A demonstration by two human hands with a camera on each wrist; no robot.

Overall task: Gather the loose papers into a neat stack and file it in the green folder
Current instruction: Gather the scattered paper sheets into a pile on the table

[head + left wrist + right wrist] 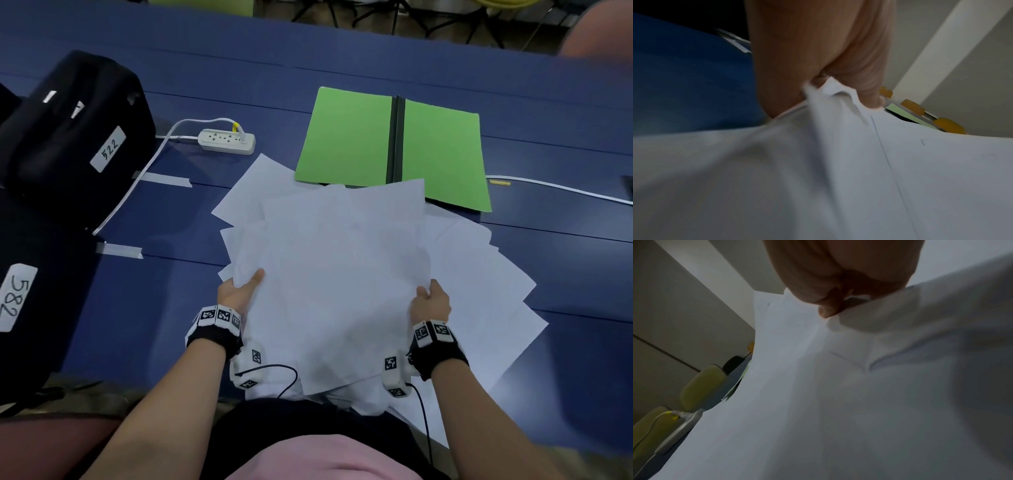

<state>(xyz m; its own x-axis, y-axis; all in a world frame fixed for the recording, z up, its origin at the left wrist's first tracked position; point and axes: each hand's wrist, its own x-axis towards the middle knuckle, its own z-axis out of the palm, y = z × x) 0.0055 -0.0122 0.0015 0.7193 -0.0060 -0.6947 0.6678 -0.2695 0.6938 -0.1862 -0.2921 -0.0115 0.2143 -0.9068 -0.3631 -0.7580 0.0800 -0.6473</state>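
White papers fanned unevenly before the open green folder.

papers on table, folder behind them, power strip left of folder

Both hands gripped a fanned pile of white sheets below an open green folder.

At the frame's centre the loose papers lay splayed and overlapping on the blue table, their top edge covering the green folder's lower edge. The left hand pinched the pile's left side, thumb on top; the right hand held the right side. At upper left sat a white power strip and a black bag labelled 522.
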